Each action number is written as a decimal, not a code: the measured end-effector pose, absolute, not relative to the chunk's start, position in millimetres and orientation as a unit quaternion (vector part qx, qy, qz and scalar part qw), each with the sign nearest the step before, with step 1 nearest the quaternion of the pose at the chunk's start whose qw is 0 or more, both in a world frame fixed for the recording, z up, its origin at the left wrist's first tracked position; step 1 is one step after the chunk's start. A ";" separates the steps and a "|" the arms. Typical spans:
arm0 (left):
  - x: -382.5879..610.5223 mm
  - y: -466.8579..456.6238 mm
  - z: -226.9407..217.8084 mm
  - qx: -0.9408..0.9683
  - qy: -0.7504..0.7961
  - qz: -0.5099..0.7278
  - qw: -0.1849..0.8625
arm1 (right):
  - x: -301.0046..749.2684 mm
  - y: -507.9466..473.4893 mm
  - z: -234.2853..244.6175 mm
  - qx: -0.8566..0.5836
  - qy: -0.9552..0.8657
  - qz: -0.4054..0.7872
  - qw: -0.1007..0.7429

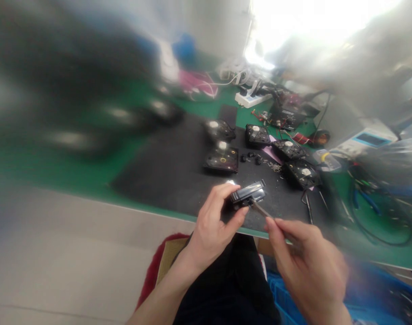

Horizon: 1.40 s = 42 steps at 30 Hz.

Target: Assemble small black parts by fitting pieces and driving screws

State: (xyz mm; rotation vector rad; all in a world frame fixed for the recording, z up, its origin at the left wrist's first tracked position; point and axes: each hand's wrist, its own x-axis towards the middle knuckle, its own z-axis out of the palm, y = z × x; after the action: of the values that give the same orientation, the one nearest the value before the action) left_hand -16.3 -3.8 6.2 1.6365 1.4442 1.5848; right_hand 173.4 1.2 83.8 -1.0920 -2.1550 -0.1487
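My left hand (214,221) is closed round one end of a small black device part with a shiny face (249,192), held tilted above the table's front edge. Between the thumb and fingers of my right hand (307,257) is a thin metal tool (262,210), perhaps tweezers. Its tip touches the lower side of the part; the exact contact is too small to make out. Just beyond, a flat black mechanism (222,160) with a white round piece lies on the black mat (158,167). Small black knobs (251,155) and a scatter of tiny screws or pins (274,167) lie beside it.
More black mechanisms (301,174) stand on the mat's right side. Behind them are a white power strip (253,97) and a black box with wires (287,116). A device with a blue display (371,139) and cables (378,241) are at right. Blue crates (282,291) sit below the table.
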 end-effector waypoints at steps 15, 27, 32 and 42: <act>-15.5 -2.5 4.4 0.593 0.520 0.578 0.211 | 179.8 -5.8 60.7 -0.409 -0.849 -0.014 0.334; -16.0 -2.1 2.4 0.600 0.515 0.579 0.196 | 177.1 1.5 91.7 -0.417 -0.833 -0.041 0.361; -16.4 -1.7 1.6 0.600 0.514 0.579 0.199 | 174.7 2.2 99.3 -0.420 -0.838 -0.040 0.346; -15.9 -3.0 4.6 0.597 0.513 0.582 0.205 | 172.8 11.8 108.9 -0.373 -0.863 -0.048 0.338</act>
State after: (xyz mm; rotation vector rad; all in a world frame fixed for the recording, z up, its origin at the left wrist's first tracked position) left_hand -15.9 -3.0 4.6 1.6641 1.4313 1.6218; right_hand 172.8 11.8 108.9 -0.9723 -2.2485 -0.1262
